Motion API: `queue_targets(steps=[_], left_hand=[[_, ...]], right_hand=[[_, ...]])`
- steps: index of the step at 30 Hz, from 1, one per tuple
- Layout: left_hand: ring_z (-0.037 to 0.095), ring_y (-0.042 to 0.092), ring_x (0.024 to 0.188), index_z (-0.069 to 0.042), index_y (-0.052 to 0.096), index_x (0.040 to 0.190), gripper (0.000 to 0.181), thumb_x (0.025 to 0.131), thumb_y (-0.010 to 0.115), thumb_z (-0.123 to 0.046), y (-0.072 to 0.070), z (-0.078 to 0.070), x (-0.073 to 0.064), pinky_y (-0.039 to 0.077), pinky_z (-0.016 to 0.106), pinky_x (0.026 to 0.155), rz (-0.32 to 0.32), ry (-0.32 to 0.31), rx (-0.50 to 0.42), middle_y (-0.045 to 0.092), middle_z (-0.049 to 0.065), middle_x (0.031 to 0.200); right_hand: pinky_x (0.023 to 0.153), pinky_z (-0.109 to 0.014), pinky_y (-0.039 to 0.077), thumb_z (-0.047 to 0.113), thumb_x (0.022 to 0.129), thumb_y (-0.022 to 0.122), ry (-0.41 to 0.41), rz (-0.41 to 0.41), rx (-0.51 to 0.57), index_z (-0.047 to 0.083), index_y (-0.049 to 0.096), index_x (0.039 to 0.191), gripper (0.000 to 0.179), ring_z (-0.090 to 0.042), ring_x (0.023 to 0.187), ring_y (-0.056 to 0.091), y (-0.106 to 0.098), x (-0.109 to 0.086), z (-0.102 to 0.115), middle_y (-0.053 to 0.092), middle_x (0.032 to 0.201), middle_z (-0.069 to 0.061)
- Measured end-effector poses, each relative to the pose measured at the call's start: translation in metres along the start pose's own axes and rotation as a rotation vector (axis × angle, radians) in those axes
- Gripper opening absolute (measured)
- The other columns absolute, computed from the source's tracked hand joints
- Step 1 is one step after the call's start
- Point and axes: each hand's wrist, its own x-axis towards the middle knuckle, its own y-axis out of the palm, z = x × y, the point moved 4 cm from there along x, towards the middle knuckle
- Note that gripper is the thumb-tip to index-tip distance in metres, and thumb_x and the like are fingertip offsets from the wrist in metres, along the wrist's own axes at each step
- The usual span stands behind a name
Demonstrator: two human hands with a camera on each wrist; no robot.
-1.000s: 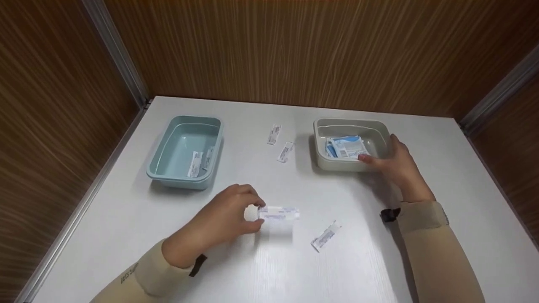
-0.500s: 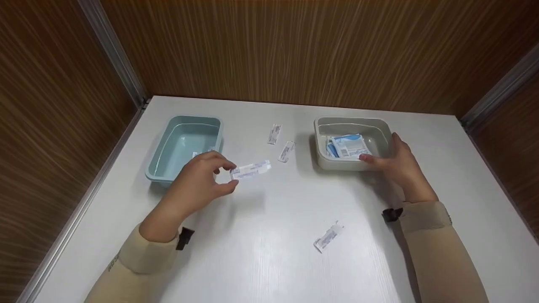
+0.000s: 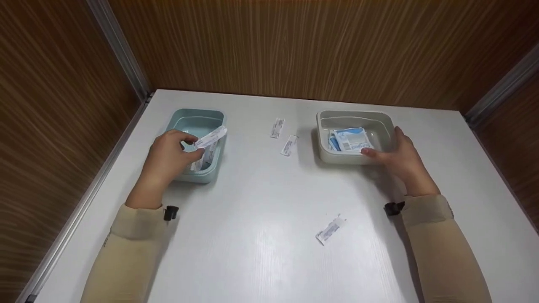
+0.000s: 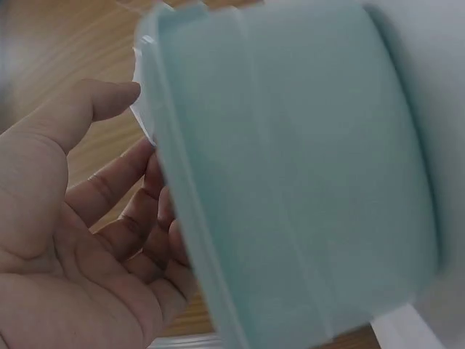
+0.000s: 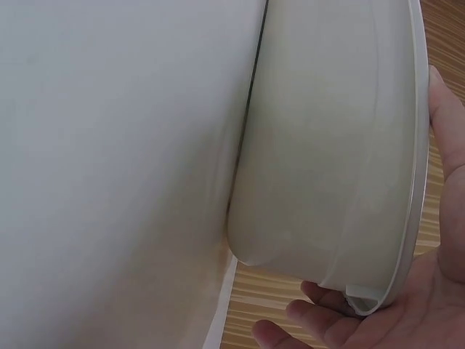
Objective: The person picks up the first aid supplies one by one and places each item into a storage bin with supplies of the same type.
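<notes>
My left hand [image 3: 166,155] pinches a slim white packet with purple print [image 3: 211,137] between thumb and fingers. It is above the blue-green plastic bin [image 3: 219,158], in which more slim white packets [image 3: 209,154] lie. In the left wrist view the bin's outer wall [image 4: 290,167] hides most of the pinched packet. On the right, my right hand [image 3: 402,162] holds the near right corner of a beige plastic bin [image 3: 343,158], thumb over the near rim and fingers along the right side. Several blue-and-white square packets [image 3: 353,139] lie inside that bin.
Two slim white packets, one farther back [image 3: 277,128] and one nearer [image 3: 289,145], lie on the white table [image 3: 252,219] between the bins. Another slim packet [image 3: 331,229] lies nearer the front. Wood-grain panels [image 3: 286,50] enclose the back and sides.
My left hand has carried the pinched packet from the table's middle leftward and away from me, over the blue-green bin. My right hand has stayed at the beige bin.
</notes>
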Motion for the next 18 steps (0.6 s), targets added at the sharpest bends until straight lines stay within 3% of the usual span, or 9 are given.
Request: queue_targets(steps=[7, 13, 18], left_hand=[[0.036, 0.067, 0.114, 0.002, 0.079, 0.133, 0.04, 0.102, 0.083, -0.023, -0.002, 0.02, 0.01, 0.059, 0.054, 0.101, -0.077, -0.019, 0.04, 0.072, 0.024, 0.132], [0.045, 0.067, 0.123, 0.007, 0.078, 0.133, 0.046, 0.101, 0.085, -0.025, 0.0, 0.026, 0.014, 0.055, 0.061, 0.111, -0.127, -0.001, 0.093, 0.071, 0.028, 0.131], [0.05, 0.064, 0.137, 0.008, 0.074, 0.14, 0.055, 0.101, 0.086, -0.028, -0.001, 0.026, 0.013, 0.052, 0.064, 0.121, -0.168, 0.021, 0.105, 0.068, 0.03, 0.142]], right_hand=[[0.139, -0.076, 0.008, 0.072, 0.087, 0.089, -0.034, -0.001, -0.017, 0.01, -0.018, 0.179, 0.154, -0.056, 0.176, -0.001, 0.0, -0.001, 0.001, -0.009, 0.189, -0.027], [0.14, -0.075, 0.008, 0.067, 0.091, 0.089, -0.043, 0.004, 0.007, 0.01, -0.019, 0.178, 0.15, -0.054, 0.177, 0.001, 0.0, -0.001, -0.001, -0.01, 0.19, -0.025], [0.14, -0.076, 0.008, 0.067, 0.09, 0.09, -0.051, -0.001, 0.018, 0.01, -0.019, 0.178, 0.151, -0.055, 0.176, -0.001, 0.002, -0.001, -0.001, -0.01, 0.19, -0.026]])
